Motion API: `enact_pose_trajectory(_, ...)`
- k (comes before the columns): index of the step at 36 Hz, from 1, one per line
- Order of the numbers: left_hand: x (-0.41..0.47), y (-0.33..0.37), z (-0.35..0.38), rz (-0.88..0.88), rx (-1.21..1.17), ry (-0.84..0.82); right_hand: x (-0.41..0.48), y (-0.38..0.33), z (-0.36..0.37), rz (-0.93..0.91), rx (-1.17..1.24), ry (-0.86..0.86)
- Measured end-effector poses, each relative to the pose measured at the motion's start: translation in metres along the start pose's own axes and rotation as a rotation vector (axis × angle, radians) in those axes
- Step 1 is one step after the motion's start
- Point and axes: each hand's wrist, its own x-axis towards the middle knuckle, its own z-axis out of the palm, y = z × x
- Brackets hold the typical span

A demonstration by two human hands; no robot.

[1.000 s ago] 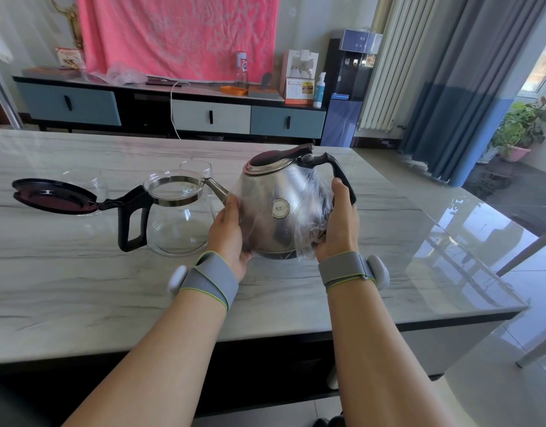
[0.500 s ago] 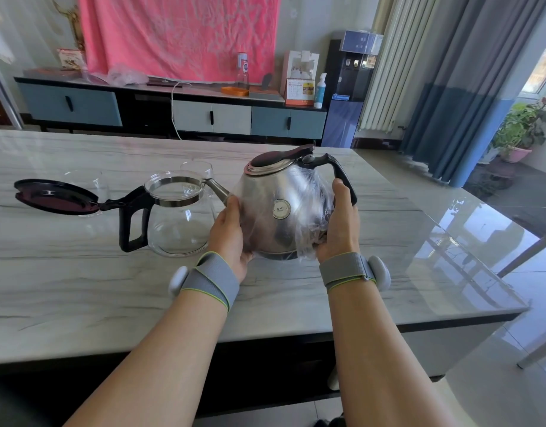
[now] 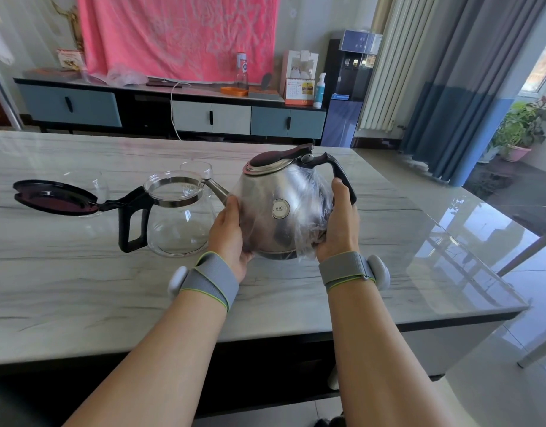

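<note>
Film-wrapped steel kettle [image 3: 278, 208] is btwn both hands: L hand [image 3: 227, 232] clasps its spout side, R hand [image 3: 339, 223] clasps handle side. Glass pot [image 3: 176, 217] just left of L hand, on surface [image 3: 80, 272].

**Grey bands on both wrists**

Behind the left hand [image 3: 227, 232] sits a grey woven fabric wristband [image 3: 210, 280] edged with a thin lime-green line. A white rounded plastic pod [image 3: 176, 280] bulges from its outer side. The right hand [image 3: 339, 229] has a matching grey woven band [image 3: 345, 269] with the same green trim and its own white pod [image 3: 379, 271]. Both forearms are bare.
</note>
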Motion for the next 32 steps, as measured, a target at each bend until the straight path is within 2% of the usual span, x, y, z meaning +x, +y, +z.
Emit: enact_pose_trajectory(32,-0.0024,0.0014,0.0004,-0.002,0.013,-0.005,-0.0068,-0.0060,0.0008,0.022,-0.029,0.006)
